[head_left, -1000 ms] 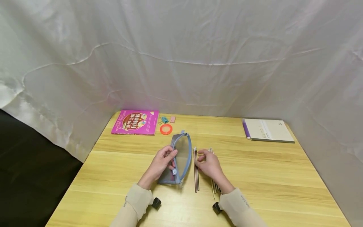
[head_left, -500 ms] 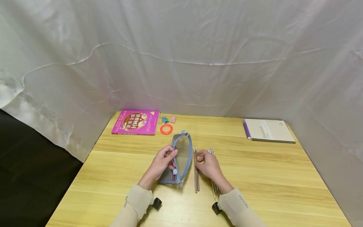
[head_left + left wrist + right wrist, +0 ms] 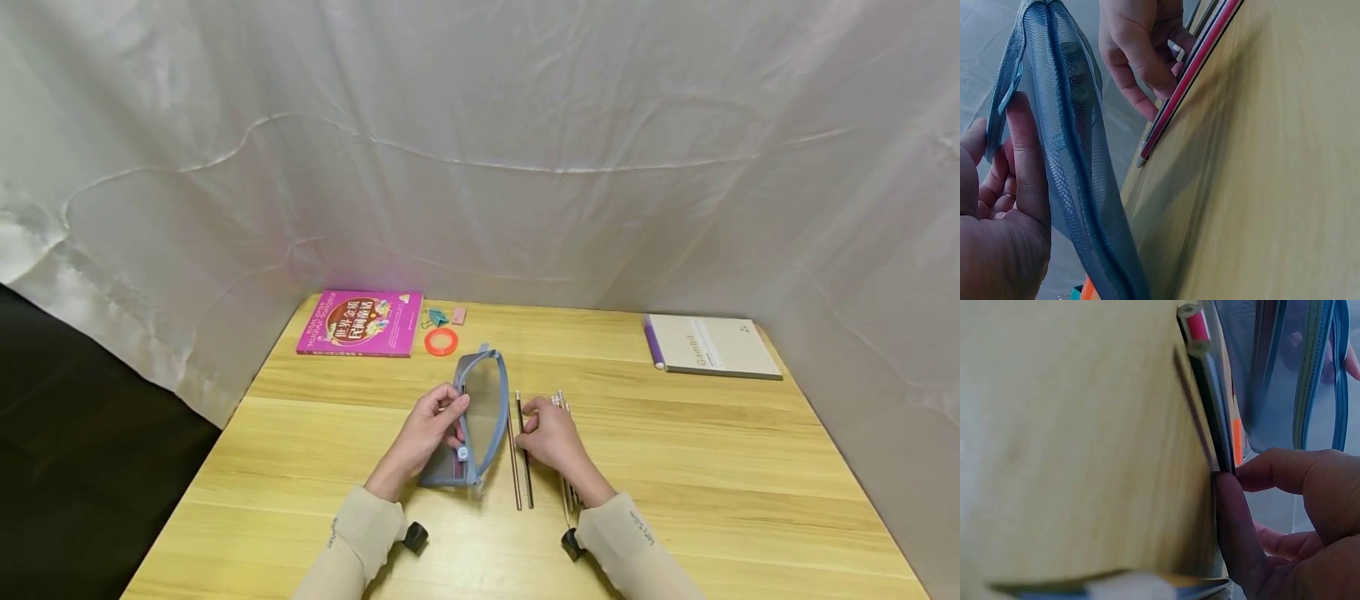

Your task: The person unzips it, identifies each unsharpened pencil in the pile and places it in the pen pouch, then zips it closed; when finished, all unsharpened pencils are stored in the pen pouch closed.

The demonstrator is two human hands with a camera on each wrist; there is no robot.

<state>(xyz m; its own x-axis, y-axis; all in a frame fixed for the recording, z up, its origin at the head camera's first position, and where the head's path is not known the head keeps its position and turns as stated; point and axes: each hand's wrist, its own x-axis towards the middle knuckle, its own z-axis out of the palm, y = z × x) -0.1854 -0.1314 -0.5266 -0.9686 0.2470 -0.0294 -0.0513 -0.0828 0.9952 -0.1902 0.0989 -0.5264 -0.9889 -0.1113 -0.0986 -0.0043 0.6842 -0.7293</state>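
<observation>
My left hand [image 3: 427, 429] pinches one edge of the blue mesh zipper pouch [image 3: 483, 387], whose mouth gapes toward the right. Some reddish contents show through its mesh. Thumb and index finger of my right hand [image 3: 555, 437] pinch a dark pencil [image 3: 528, 479], seen end-on in the right wrist view with its flat end [image 3: 1199, 347] toward the camera. Just left of it lies a red-striped pencil [image 3: 514, 467], close beside the pouch. Several more pencils [image 3: 566, 492] lie together under my right hand and wrist, partly hidden.
At the back left are a pink book [image 3: 360, 323], teal binder clips [image 3: 437, 317], a pink eraser [image 3: 458, 316] and an orange-red tape roll [image 3: 441, 341]. Back right lies a notebook [image 3: 720, 346] with a purple pen [image 3: 653, 343] along its edge. Grey curtains surround the table [image 3: 712, 467].
The two pencils lay side by side; now the dark one has separated to the right, and the red-striped one leans toward the pouch. My left hand and the pouch have hardly moved.
</observation>
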